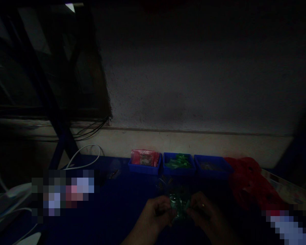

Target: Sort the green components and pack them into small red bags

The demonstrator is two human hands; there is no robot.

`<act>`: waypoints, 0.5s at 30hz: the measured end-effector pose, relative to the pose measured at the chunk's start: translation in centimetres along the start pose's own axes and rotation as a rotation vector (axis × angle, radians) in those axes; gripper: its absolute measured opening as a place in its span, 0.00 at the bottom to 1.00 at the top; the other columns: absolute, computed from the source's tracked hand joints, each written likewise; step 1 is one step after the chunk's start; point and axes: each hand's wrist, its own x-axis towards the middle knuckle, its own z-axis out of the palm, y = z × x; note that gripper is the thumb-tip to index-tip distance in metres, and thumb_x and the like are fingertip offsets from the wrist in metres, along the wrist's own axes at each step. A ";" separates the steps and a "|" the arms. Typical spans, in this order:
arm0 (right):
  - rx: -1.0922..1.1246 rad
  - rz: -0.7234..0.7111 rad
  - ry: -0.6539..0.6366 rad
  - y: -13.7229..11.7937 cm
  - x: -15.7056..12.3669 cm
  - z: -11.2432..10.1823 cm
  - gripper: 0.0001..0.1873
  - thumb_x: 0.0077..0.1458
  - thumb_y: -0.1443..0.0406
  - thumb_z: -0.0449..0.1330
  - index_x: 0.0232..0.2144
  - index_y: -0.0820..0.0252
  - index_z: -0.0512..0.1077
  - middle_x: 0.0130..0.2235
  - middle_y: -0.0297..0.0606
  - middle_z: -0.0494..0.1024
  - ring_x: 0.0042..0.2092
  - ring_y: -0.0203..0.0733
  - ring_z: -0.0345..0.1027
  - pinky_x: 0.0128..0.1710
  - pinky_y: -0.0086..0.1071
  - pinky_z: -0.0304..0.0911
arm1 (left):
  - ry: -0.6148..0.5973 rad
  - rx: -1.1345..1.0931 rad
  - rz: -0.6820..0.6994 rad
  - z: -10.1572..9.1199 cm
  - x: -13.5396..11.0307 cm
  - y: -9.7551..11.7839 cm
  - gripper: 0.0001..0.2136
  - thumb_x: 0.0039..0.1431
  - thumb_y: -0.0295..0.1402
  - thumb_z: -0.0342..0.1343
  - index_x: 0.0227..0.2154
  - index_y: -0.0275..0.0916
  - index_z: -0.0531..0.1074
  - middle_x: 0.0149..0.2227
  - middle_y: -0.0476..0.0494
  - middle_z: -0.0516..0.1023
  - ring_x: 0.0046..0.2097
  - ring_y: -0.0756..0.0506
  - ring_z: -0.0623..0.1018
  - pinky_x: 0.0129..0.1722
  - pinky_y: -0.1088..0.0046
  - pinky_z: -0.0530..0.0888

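Note:
Low in the middle of the dim head view, a small shiny green plastic packet [177, 206] is stretched between my two hands. My left hand [159, 212] pinches its left side, thumb and fingers closed. On the other side my right hand [202, 211], with a ring on one finger, has its fingers closed at the packet's right edge. What is inside the packet is too dark to make out. Just beyond it, a few small clear pieces [164, 182] lie on the blue tabletop [112, 207].
Along the back stand three blue trays: one with red packets [144, 158], one with green pieces [180, 161], one with small dull items [210, 166]. A red plastic bag [250, 180] lies at right. White cables [85, 166] and a blue frame post [44, 92] are at left.

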 end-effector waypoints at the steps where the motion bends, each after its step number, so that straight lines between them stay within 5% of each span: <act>1: -0.007 -0.003 0.000 0.0 0.0 0.0 0.04 0.52 0.63 0.55 0.27 0.55 0.67 0.25 0.28 0.69 0.27 0.35 0.64 0.26 0.25 0.59 | -0.002 0.005 0.007 0.0 0.0 0.0 0.09 0.49 0.35 0.57 0.23 0.33 0.69 0.20 0.53 0.66 0.24 0.53 0.64 0.25 0.77 0.60; 9: -0.190 -0.095 0.056 0.0 0.2 0.0 0.02 0.48 0.65 0.57 0.25 0.55 0.70 0.30 0.33 0.73 0.34 0.40 0.69 0.36 0.28 0.63 | 0.048 0.026 0.052 0.3 -0.2 -0.6 0.07 0.46 0.32 0.61 0.24 0.35 0.70 0.23 0.52 0.69 0.27 0.51 0.68 0.29 0.77 0.63; 15: -0.105 -0.156 -0.108 -0.8 -0.3 0.1 0.06 0.49 0.63 0.57 0.32 0.53 0.72 0.33 0.33 0.76 0.35 0.39 0.71 0.34 0.27 0.64 | -0.014 0.168 0.193 0.2 -1.1 -0.8 0.10 0.53 0.33 0.57 0.39 0.41 0.75 0.39 0.44 0.74 0.43 0.43 0.73 0.42 0.69 0.68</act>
